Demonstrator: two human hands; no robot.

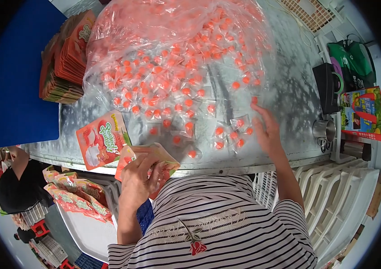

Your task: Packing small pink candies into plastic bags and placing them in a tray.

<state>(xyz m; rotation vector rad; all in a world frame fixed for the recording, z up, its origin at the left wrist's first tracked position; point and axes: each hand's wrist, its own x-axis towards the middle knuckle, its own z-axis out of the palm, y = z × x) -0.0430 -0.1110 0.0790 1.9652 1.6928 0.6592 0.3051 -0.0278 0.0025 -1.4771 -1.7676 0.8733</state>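
My left hand (137, 178) is closed around a red and green candy pouch (165, 158) at the table's front edge. Another pouch (103, 140) lies flat on the table beside it. Over the tabletop my right hand (267, 131) is open, fingers stretched forward and apart. Its index fingertip meets an orange-red ball candy (254, 100) in a clear wrapper; whether it touches cannot be made out. Between the hands lies a small cluster of wrapped candies (233, 134). Farther back, a large heap of them (168, 85) spills from a clear plastic bag (154, 22).
Stacked flat pouches (70, 54) stand at the back left, near a blue panel (20, 76). A white tray (89, 235) with plump pouches sits below left; another person (20, 188) is beyond. At right are a metal cup (324, 130), a black box (325, 87) and stacked white trays (334, 193).
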